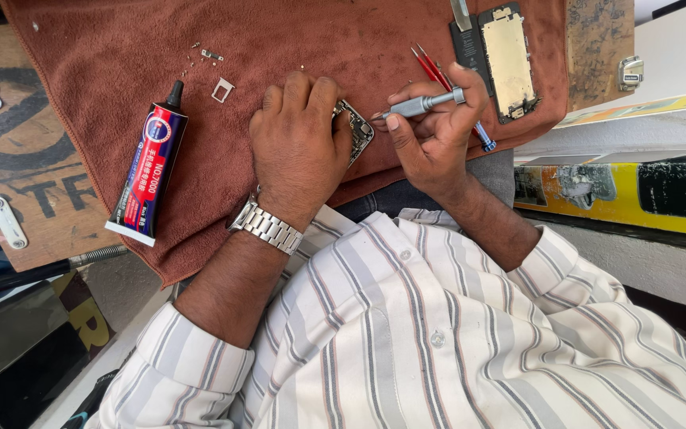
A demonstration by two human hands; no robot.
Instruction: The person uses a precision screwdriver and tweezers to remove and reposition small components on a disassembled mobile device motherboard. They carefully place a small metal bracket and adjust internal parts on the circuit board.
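My left hand [295, 143], with a metal watch on its wrist, presses down on a small phone circuit board [359, 133] lying on a brown towel [105, 63]. Most of the board is hidden under the fingers. My right hand [438, 139] grips a slim grey screwdriver [421, 104], whose tip points left at the board's upper edge, close to my left fingertips. Red tweezers [429, 65] lie just beyond my right hand, and a blue-ended tool [484, 140] pokes out beneath it.
A red, blue and black glue tube [148, 171] lies on the towel's left part. A small metal tray [222, 89] and loose screws [200, 54] sit beyond it. An opened phone housing [508, 59] rests at the far right. A worn wooden bench [33, 183] lies under the towel.
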